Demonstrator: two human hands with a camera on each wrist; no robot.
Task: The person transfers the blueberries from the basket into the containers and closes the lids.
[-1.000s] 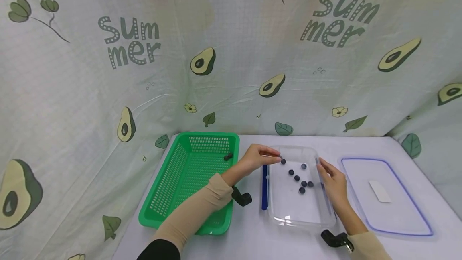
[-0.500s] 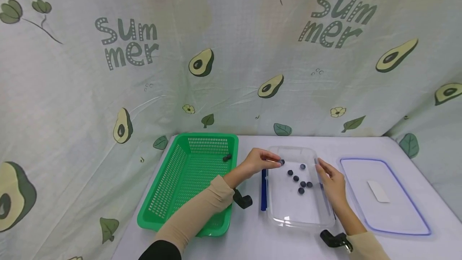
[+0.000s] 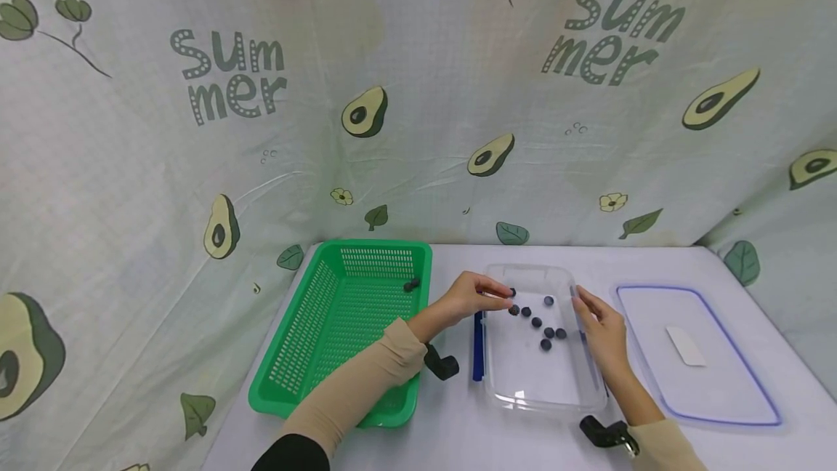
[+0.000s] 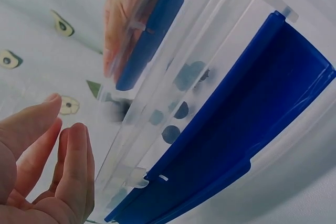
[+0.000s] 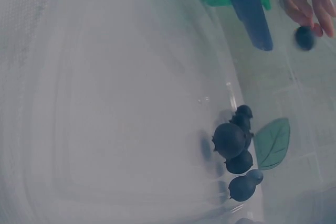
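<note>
My left hand (image 3: 472, 295) is over the far left part of a clear plastic container (image 3: 546, 407), its thumb and fingers parted. Just below the fingertips a blurred blueberry (image 5: 304, 39) hangs in mid-air, free of the hand; the left wrist view shows it as a dark smear beside the container wall. Several blueberries (image 3: 549, 333) lie on the container's floor. At the container's right side my right hand (image 3: 603, 329) grips the wall near its blue latch. The left latch (image 4: 226, 129) is folded down.
Left of the container stands a green mesh basket (image 3: 261, 391) with a few blueberries (image 3: 411, 285) by its far right wall. A clear lid (image 3: 719, 398) with a blue seal lies to the right, a white label on it. A printed cloth hangs behind the table.
The left fingers have parted and let go of a blueberry, which has dropped toward the container floor. The left hand has shifted slightly right and down; the right hand holds its place.
</note>
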